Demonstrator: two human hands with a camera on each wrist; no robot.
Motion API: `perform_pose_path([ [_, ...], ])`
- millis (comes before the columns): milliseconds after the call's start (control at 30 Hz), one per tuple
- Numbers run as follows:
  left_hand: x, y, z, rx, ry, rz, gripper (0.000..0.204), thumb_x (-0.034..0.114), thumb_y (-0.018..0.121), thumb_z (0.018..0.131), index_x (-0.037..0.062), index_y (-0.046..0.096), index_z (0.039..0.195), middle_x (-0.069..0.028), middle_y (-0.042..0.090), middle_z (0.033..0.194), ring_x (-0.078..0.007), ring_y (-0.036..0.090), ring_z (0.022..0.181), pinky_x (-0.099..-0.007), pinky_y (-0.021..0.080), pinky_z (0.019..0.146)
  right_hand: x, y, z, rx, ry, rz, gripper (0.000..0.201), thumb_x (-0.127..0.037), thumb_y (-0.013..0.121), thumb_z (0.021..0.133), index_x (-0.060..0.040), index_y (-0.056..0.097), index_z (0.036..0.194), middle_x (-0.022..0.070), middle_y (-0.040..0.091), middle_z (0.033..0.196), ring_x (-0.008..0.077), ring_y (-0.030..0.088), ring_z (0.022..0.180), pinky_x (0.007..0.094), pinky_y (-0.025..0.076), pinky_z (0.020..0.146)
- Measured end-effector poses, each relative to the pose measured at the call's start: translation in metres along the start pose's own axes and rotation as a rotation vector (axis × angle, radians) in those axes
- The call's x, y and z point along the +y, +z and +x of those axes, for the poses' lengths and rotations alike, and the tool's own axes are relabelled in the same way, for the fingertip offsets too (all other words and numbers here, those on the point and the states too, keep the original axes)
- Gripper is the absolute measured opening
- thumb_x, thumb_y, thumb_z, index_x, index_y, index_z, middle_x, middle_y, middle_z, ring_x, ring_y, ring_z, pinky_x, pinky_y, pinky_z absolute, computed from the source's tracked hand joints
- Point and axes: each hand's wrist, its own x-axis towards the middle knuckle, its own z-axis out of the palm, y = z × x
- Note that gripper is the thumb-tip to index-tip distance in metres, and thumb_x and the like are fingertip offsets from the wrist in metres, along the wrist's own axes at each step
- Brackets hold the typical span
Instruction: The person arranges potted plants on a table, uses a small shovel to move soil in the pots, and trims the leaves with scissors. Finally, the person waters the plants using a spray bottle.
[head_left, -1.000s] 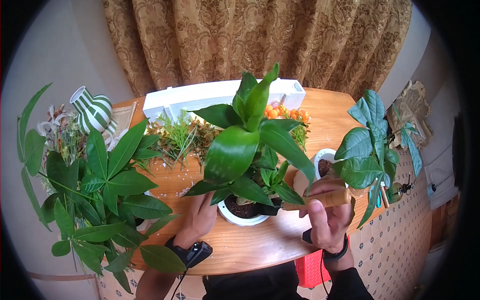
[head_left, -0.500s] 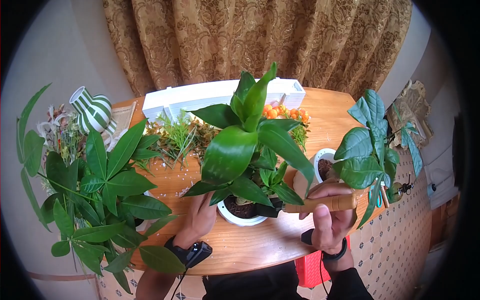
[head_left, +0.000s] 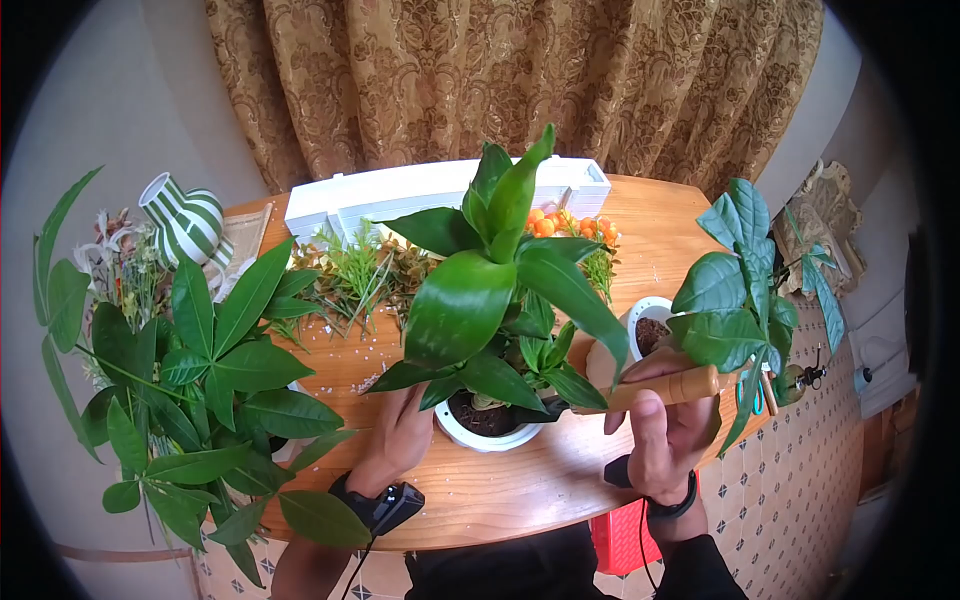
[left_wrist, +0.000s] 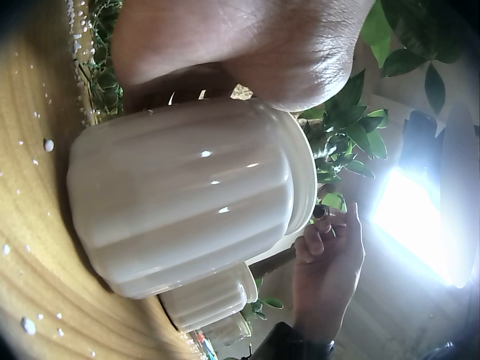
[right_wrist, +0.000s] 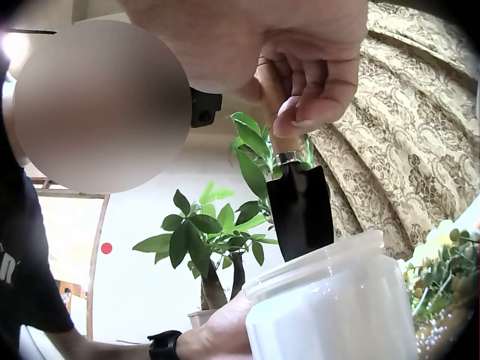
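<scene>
A leafy green plant (head_left: 462, 312) stands in a white pot (left_wrist: 184, 199) with dark soil near the table's front edge. My left hand (head_left: 405, 437) holds the side of this pot, its fingers partly hidden behind the pot and leaves. My right hand (head_left: 668, 445) grips the wooden handle (head_left: 680, 388) of a small trowel, thumb along the near side. The trowel's black blade (right_wrist: 301, 214) points down at the pot's rim, and in the right wrist view its tip is hidden behind that rim.
A second white pot (head_left: 640, 318) with soil stands at the right beside a broad-leaved plant (head_left: 735, 300). Another leafy plant (head_left: 215, 370) fills the left. Behind lie a white trough (head_left: 400, 192), cut greenery (head_left: 355, 280) and orange fruit-like decorations (head_left: 560, 225). A striped vase (head_left: 190, 225) leans back left.
The trowel has shifted slightly to the right with my right hand, and its handle end has then tilted up a little. My left hand and the pot have stayed in place.
</scene>
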Motion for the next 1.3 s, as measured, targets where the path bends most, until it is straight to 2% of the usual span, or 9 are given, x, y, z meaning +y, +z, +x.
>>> perform_pose_path([
  [167, 0.001, -0.001, 0.001, -0.010, 0.007, 0.001, 0.033, 0.018, 0.045, 0.108, -0.0050, 0.058, 0.128, -0.0117, 0.064, 0.120, -0.0188, 0.057, 0.109, -0.0336, 0.043, 0.097, -0.002, 0.003, 0.006, 0.022, -0.004, 0.023, 0.017, -0.010, 0.064, 0.097, 0.0031, 0.054, 0.103, 0.0136, 0.064, 0.089, 0.0124, 0.059, 0.058, 0.0256, 0.046, 0.052],
  [267, 0.001, -0.001, 0.001, -0.039, 0.022, 0.030, 0.034, 0.021, 0.042, 0.109, -0.0019, 0.056, 0.129, -0.0063, 0.061, 0.122, -0.0143, 0.056, 0.109, -0.0311, 0.044, 0.097, -0.004, 0.009, 0.008, 0.119, 0.076, 0.132, 0.017, -0.011, 0.064, 0.098, 0.0032, 0.055, 0.101, 0.0117, 0.064, 0.082, 0.0115, 0.058, 0.057, 0.0244, 0.045, 0.050],
  [433, 0.001, -0.001, 0.002, -0.045, 0.029, 0.019, 0.035, 0.020, 0.041, 0.109, -0.0026, 0.055, 0.131, -0.0070, 0.061, 0.124, -0.0150, 0.055, 0.111, -0.0309, 0.043, 0.098, -0.009, 0.016, 0.014, 0.145, 0.202, 0.154, 0.017, -0.010, 0.065, 0.098, 0.0037, 0.054, 0.098, 0.0085, 0.062, 0.071, 0.0115, 0.057, 0.051, 0.0240, 0.045, 0.047],
  [567, 0.001, -0.002, 0.001, -0.046, 0.054, 0.084, 0.034, 0.019, 0.041, 0.109, -0.0033, 0.055, 0.131, -0.0074, 0.061, 0.124, -0.0155, 0.055, 0.111, -0.0309, 0.043, 0.098, -0.009, 0.018, 0.018, 0.149, 0.240, 0.132, 0.016, -0.009, 0.065, 0.098, 0.0032, 0.054, 0.097, 0.0090, 0.063, 0.073, 0.0111, 0.058, 0.051, 0.0231, 0.044, 0.045],
  [633, 0.001, 0.000, 0.001, 0.002, 0.044, 0.058, 0.032, 0.016, 0.046, 0.107, -0.0051, 0.058, 0.127, -0.0126, 0.065, 0.120, -0.0203, 0.057, 0.108, -0.0342, 0.043, 0.097, -0.008, 0.019, 0.020, 0.151, 0.270, 0.089, 0.016, -0.009, 0.066, 0.097, 0.0031, 0.055, 0.098, 0.0096, 0.064, 0.074, 0.0107, 0.058, 0.051, 0.0226, 0.044, 0.045],
  [967, 0.005, 0.003, 0.000, 0.013, 0.031, 0.007, 0.032, 0.017, 0.045, 0.107, -0.0056, 0.058, 0.127, -0.0120, 0.065, 0.120, -0.0187, 0.057, 0.108, -0.0338, 0.043, 0.097, -0.006, 0.016, 0.020, 0.208, 0.251, 0.167, 0.018, -0.011, 0.065, 0.098, 0.0031, 0.054, 0.100, 0.0101, 0.063, 0.072, 0.0113, 0.055, 0.048, 0.0234, 0.043, 0.044],
  [1067, 0.006, 0.001, 0.000, 0.003, 0.025, 0.032, 0.032, 0.016, 0.045, 0.107, -0.0055, 0.058, 0.127, -0.0121, 0.066, 0.119, -0.0194, 0.058, 0.108, -0.0340, 0.044, 0.097, -0.002, 0.011, 0.019, 0.131, 0.193, 0.063, 0.023, -0.017, 0.059, 0.103, 0.0042, 0.055, 0.109, 0.0097, 0.064, 0.084, 0.0110, 0.059, 0.055, 0.0231, 0.048, 0.042],
  [1133, 0.006, 0.001, 0.000, -0.006, 0.049, 0.071, 0.032, 0.016, 0.046, 0.107, -0.0052, 0.059, 0.126, -0.0125, 0.066, 0.119, -0.0201, 0.058, 0.107, -0.0342, 0.044, 0.096, -0.004, 0.016, 0.021, 0.194, 0.261, 0.150, 0.019, -0.011, 0.065, 0.098, 0.0030, 0.054, 0.101, 0.0094, 0.062, 0.071, 0.0116, 0.055, 0.048, 0.0237, 0.043, 0.044],
  [1300, 0.004, 0.002, 0.000, 0.003, 0.059, 0.060, 0.031, 0.015, 0.046, 0.106, -0.0052, 0.059, 0.126, -0.0133, 0.066, 0.118, -0.0208, 0.059, 0.107, -0.0343, 0.044, 0.096, -0.006, 0.021, 0.023, 0.186, 0.251, 0.117, 0.018, -0.010, 0.066, 0.097, 0.0028, 0.054, 0.100, 0.0089, 0.062, 0.070, 0.0117, 0.056, 0.049, 0.0236, 0.043, 0.044],
])
